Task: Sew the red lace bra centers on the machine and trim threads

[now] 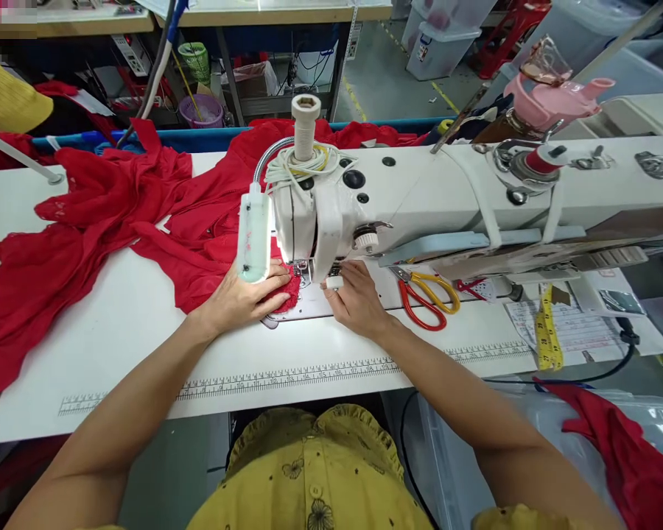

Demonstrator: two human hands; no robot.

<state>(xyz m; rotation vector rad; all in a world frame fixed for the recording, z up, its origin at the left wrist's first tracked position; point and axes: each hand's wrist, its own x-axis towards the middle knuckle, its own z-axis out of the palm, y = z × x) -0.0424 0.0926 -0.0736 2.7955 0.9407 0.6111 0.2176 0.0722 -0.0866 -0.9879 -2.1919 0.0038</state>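
Left hand (pixel 241 300) lies flat, fingers spread, pressing the red fabric (pixel 144 221) at frame centre, under the sewing machine (pixel 420 191) head. Right hand (pixel 358 300) curls just beside it; I cannot tell whether it pinches cloth (the lamp (pixel 253 234) blocks my view). My judgement: keep the cloth flat and fingertips clear. Scissors (pixel 426 298) lie right of centre on the table (pixel 144 353).

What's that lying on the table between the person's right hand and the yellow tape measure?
Scissors with red and yellow handles lie on the white table beside the right hand; a printed sheet sits under the tape measure. Head view shows this.
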